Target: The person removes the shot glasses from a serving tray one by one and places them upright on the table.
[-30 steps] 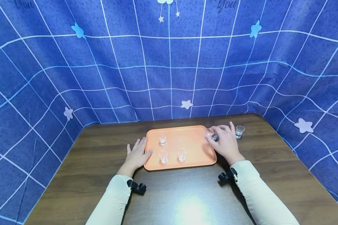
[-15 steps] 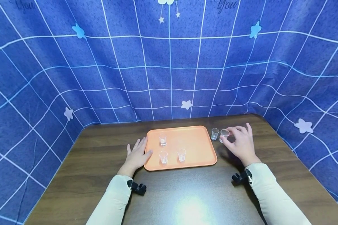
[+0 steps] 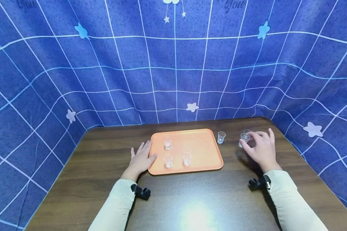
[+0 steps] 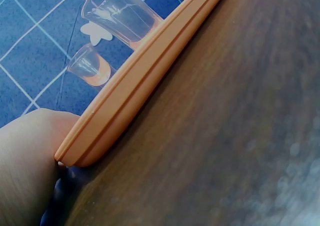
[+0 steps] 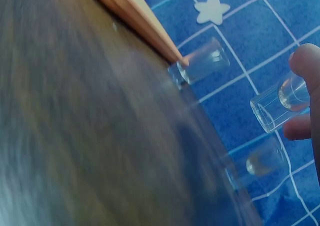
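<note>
Three small clear shot glasses stand on the orange tray (image 3: 202,147): a back-left glass (image 3: 167,143), a front-left glass (image 3: 168,161) and a front-middle glass (image 3: 187,159). My left hand (image 3: 140,160) rests at the tray's left edge, fingers extended and thumb over the rim. To the right of the tray, my right hand (image 3: 261,149) pinches another shot glass (image 5: 267,111) between thumb and fingers, raised off the table. Partly hidden behind it stands a further shot glass (image 5: 260,165). One more glass (image 3: 221,137) stands just beside the tray's right edge.
The dark wooden table (image 3: 179,199) reaches back to a blue gridded curtain (image 3: 173,80) with star shapes. A black wrist camera (image 3: 140,192) is strapped to the left wrist and another camera (image 3: 259,183) to the right.
My right hand has moved right, away from the tray, carrying the pinched shot glass. Another glass now stands uncovered beside the tray. The left hand has stayed on the tray's edge.
</note>
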`<state>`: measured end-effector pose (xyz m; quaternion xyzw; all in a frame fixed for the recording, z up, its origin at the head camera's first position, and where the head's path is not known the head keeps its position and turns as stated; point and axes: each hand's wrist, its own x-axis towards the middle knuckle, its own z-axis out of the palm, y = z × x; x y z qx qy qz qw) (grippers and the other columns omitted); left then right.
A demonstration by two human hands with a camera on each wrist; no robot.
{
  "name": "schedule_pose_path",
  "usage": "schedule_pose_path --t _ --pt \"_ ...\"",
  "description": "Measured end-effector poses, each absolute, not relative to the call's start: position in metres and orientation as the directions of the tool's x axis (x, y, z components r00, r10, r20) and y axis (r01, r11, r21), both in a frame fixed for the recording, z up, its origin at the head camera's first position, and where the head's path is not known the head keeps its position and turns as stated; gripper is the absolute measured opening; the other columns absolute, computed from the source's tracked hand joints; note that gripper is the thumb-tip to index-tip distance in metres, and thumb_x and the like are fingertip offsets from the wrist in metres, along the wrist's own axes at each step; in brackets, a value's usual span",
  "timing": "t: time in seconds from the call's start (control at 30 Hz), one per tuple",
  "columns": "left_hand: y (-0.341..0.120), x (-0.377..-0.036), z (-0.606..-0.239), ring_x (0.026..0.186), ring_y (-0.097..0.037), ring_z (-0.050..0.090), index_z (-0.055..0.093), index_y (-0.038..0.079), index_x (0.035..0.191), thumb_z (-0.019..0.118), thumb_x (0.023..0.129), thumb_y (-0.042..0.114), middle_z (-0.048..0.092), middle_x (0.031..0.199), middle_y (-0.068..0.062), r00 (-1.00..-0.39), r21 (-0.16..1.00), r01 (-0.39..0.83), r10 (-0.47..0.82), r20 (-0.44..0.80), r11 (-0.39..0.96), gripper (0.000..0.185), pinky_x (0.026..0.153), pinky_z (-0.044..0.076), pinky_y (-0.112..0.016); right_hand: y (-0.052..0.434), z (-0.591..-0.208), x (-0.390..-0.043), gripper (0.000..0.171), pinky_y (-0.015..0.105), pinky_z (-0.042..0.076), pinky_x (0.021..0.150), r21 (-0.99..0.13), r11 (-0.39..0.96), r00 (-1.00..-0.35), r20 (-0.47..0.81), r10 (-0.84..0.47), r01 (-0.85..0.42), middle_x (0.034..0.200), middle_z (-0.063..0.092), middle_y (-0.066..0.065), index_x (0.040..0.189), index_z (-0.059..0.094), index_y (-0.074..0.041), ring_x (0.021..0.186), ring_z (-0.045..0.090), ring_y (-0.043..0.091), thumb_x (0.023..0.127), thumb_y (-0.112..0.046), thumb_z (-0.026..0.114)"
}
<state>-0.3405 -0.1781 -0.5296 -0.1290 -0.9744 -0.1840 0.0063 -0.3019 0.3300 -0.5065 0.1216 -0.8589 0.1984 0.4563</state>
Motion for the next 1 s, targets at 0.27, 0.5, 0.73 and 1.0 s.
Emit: schedule_pose_path --t 0.27,0.5,0.73,1.0 --pt "-0.178 -0.341 -0.532 0.155 -0.034 0.013 0.018 0.015 0.163 0.045 0.102 0.05 0.023 0.167 -0.01 -0.968 0.358 0.249 0.245 0.059 0.9 0.076 0.115 -0.008 -0.069 0.347 -0.515 -0.297 0.047 0.063 0.018 0.117 -0.225 0.9 -0.557 0.83 -0.024 -0.374 0.079 0.07 0.02 0.093 0.07 0.001 0.089 0.06 0.041 0.075 -0.042 0.073" --pt "-0.177 -0.341 -0.531 0.155 -0.034 0.013 0.017 0.015 0.164 0.047 0.102 0.049 0.024 0.167 -0.011 -0.968 0.351 0.249 0.245 0.057 0.903 0.077 0.114 -0.008 -0.07 0.356 -0.516 -0.292 0.045 0.065 0.02 0.115 -0.241 0.904 -0.598 0.801 -0.019 -0.352 0.078 0.07 0.018 0.095 0.069 0.0 0.09 0.06 0.041 0.073 -0.039 0.077" --pt "-0.178 -0.342 -0.532 0.155 -0.034 0.013 0.017 0.015 0.164 0.048 0.101 0.049 0.024 0.167 -0.011 -0.967 0.353 0.252 0.246 0.064 0.901 0.077 0.114 -0.008 -0.071 0.359 -0.517 -0.289 0.042 0.065 0.021 0.114 -0.273 0.909 -0.654 0.756 -0.001 -0.316 0.073 0.07 0.014 0.098 0.069 -0.001 0.092 0.06 0.04 0.073 -0.034 0.081" --pt "-0.177 -0.34 -0.529 0.155 -0.036 0.013 0.018 0.014 0.163 0.048 0.101 0.048 0.024 0.166 -0.012 -0.967 0.363 0.253 0.246 0.066 0.897 0.077 0.114 -0.008 -0.071 0.362 -0.52 -0.289 0.043 0.065 0.019 0.114 -0.299 0.916 -0.717 0.697 0.018 -0.268 0.078 0.072 0.016 0.102 0.069 -0.002 0.094 0.06 0.043 0.075 -0.033 0.08"
